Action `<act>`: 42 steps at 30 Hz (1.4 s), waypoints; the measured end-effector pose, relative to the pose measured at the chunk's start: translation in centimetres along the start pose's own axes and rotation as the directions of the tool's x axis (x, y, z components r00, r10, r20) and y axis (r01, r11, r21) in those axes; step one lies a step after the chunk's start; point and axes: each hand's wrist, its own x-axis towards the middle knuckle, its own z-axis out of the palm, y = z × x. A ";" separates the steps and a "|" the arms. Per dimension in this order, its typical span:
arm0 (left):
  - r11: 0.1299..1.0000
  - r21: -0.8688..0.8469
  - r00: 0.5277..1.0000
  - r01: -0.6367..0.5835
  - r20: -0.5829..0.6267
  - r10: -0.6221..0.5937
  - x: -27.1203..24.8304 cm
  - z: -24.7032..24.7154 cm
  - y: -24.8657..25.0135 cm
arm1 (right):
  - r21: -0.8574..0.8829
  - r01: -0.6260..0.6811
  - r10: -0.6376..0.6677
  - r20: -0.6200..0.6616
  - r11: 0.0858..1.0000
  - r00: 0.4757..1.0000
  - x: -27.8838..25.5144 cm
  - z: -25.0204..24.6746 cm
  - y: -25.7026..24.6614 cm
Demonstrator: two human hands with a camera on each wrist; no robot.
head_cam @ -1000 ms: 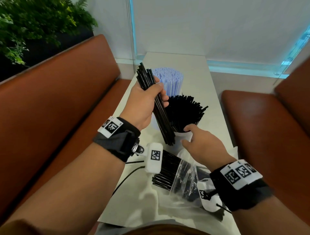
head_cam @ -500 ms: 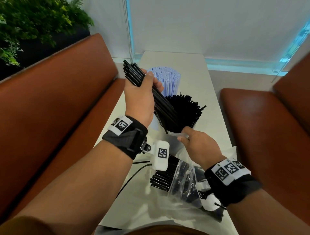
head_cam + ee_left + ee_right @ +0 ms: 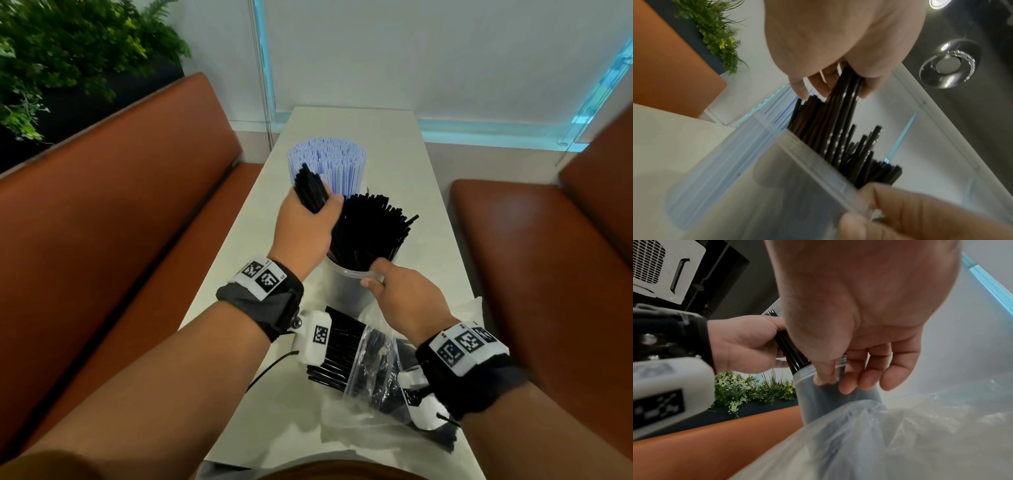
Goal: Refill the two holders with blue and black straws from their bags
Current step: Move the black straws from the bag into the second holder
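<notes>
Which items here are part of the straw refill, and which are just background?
In the job:
- left hand gripping a bundle of black straws
- right hand holding the clear holder by its rim
- blue straws, already standing in the far holder
- plastic bag of black straws

Lying about:
- orange benches
- plant

Left grip (image 3: 303, 229) clenched; right grip (image 3: 399, 294) pinching.

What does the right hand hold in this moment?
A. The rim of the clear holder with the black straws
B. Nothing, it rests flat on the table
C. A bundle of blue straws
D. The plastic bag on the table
A: the right hand pinches the rim of the clear holder, while the left hand grips a bundle of black straws.
</notes>
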 end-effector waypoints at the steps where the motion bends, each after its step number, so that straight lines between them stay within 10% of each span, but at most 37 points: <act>1: 0.997 0.082 0.998 -0.003 0.055 -0.001 -0.3 0.0 -0.5 | 0.005 0.007 -0.007 0.001 1.000 1.000 0.0 -0.1 0.0; 8: 0.934 0.357 0.957 -0.011 0.276 -0.094 -0.6 -0.5 -1.4 | 0.015 0.005 -0.005 0.002 1.000 1.000 0.0 0.0 0.0; 13: 0.946 0.268 0.970 -0.184 0.207 0.130 -0.1 -0.5 -0.1 | 0.011 0.005 -0.005 0.006 1.000 1.000 0.2 0.2 0.1; 17: 0.655 0.537 0.794 -0.531 0.585 0.163 -0.7 0.4 -0.6 | 0.029 0.015 -0.014 -0.014 0.999 1.000 0.2 0.2 0.1; 21: 0.584 0.566 0.799 -0.581 0.533 0.278 -1.0 0.8 -0.7 | 0.017 0.004 -0.004 -0.019 1.000 1.000 0.2 0.4 0.1; 24: 0.310 0.666 0.723 -0.679 0.681 0.121 -1.8 1.6 -1.0 | 0.055 0.004 -0.002 -0.044 0.998 0.999 0.1 0.1 -0.1; 30: 0.726 0.455 0.857 -0.516 0.289 0.427 -1.9 -2.8 -0.6 | 0.055 0.020 -0.011 -0.166 0.998 0.986 -1.6 -0.7 -0.7; 34: 0.763 0.621 0.969 -0.182 0.243 0.033 -4.0 -6.7 -4.1 | -0.021 -0.195 0.189 -0.153 0.981 0.970 -2.9 -0.3 -0.7; 38: 0.463 0.820 0.762 -0.337 0.526 -0.378 -7.1 -8.0 -8.2 | -0.249 -0.308 0.341 0.103 0.918 0.934 -2.8 0.6 -0.4; 42: 0.256 0.840 0.627 -0.479 0.531 -0.569 -8.3 -7.8 -10.3 | -0.261 -0.264 0.316 0.183 0.929 0.931 -2.8 0.8 -0.4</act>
